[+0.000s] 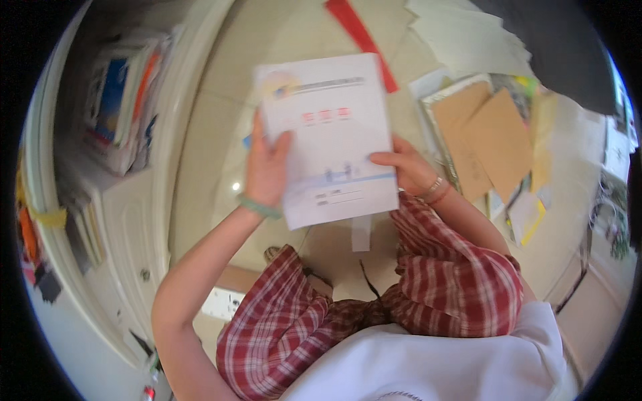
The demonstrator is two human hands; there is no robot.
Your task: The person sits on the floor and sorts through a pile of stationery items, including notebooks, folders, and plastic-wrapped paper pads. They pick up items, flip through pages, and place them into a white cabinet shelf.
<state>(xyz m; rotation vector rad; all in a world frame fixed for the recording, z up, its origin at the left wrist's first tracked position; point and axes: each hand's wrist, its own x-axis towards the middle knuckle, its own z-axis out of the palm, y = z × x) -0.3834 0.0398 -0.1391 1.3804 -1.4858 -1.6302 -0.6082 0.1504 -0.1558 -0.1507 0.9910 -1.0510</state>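
A flat white paper booklet or folder (pixel 334 144) is in front of me, held by both hands above the floor. Red characters, a blue band and a pale yellow-blue mark are on its face. My left hand (pixel 267 167) grips its left edge, thumb lying on the front and fingers going behind. On the right edge my right hand (pixel 411 167) is closed the same way, thumb pressed on the front. The fingertips behind it are hidden, so I cannot tell how thick it is. A bit of blue (pixel 247 141) shows beside my left hand.
A red strip (pixel 361 40) lies on the tiled floor beyond the booklet. At right are brown envelopes (pixel 498 137) on a paper pile and white sheets (pixel 468 37). An open white cabinet (pixel 127 220) on the left holds stacked books (pixel 114 100). A white strip (pixel 361 234) is between my knees.
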